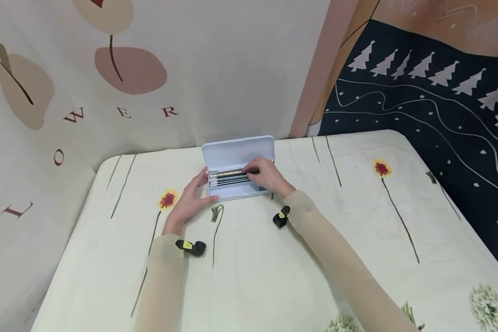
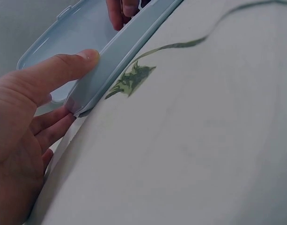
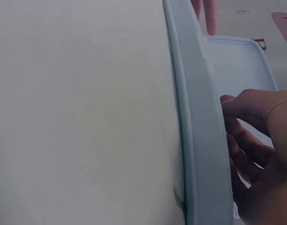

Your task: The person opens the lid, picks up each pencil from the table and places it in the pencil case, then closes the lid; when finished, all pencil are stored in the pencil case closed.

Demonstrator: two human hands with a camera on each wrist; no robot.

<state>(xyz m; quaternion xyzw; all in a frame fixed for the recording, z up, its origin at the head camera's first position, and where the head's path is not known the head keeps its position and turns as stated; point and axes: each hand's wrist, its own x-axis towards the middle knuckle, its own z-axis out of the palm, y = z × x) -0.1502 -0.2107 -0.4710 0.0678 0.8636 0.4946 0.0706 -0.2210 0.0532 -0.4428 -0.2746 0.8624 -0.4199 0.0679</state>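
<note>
An open pale blue pencil case (image 1: 237, 153) lies near the table's back edge, its lid raised at the rear. Several dark pencils (image 1: 230, 179) lie side by side in it, pale ends to the left. My left hand (image 1: 188, 200) holds the case's left end; in the left wrist view its thumb (image 2: 70, 68) presses the front rim while other fingers touch the corner. Inside the case, my right hand (image 1: 266, 176) pinches at the pencils' right part. The case's front wall (image 3: 204, 117) hides those fingertips in the right wrist view.
A white cloth printed with flowers covers the table (image 1: 249, 258). Behind it hangs a pale curtain (image 1: 232, 69) with letters and shapes. A dark cloth (image 1: 398, 97) with white trees hangs at the right. Each wrist wears a small black camera.
</note>
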